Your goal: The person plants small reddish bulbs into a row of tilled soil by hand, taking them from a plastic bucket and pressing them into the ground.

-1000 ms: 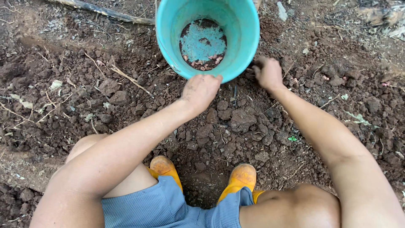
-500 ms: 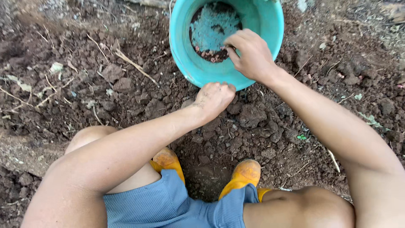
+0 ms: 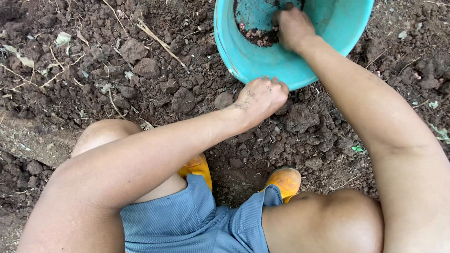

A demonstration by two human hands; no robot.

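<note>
One turquoise plastic basin (image 3: 281, 61) sits on the dug soil (image 3: 140, 84), its top edge cut off by the frame, and its floor carries a thin smear of dark earth plus a small heap of reddish-brown lumps (image 3: 257, 37) against the near-left wall. Inside it, the right hand (image 3: 291, 26) reaches down with fingers curled onto that earth; whether it grips anything cannot be told, since the fingertips are hidden. Just outside the basin's near rim, the left hand (image 3: 261, 97) is bunched into a loose fist, knuckles up, pressed against the clods and almost touching the basin wall; what it encloses does not show. Dry grass stalks (image 3: 159, 40) and pale leaf scraps (image 3: 63, 38) lie on the lumpy ground to the left, well apart from both hands. Below, two yellow boots (image 3: 286, 180) stand in a shallow dark hollow between the knees, with blue shorts (image 3: 197, 220) at the bottom edge. Loose soil spreads open on the left of the basin; on the right the forearm crosses the ground closely, and a small green scrap (image 3: 357, 148) lies beside it.
</note>
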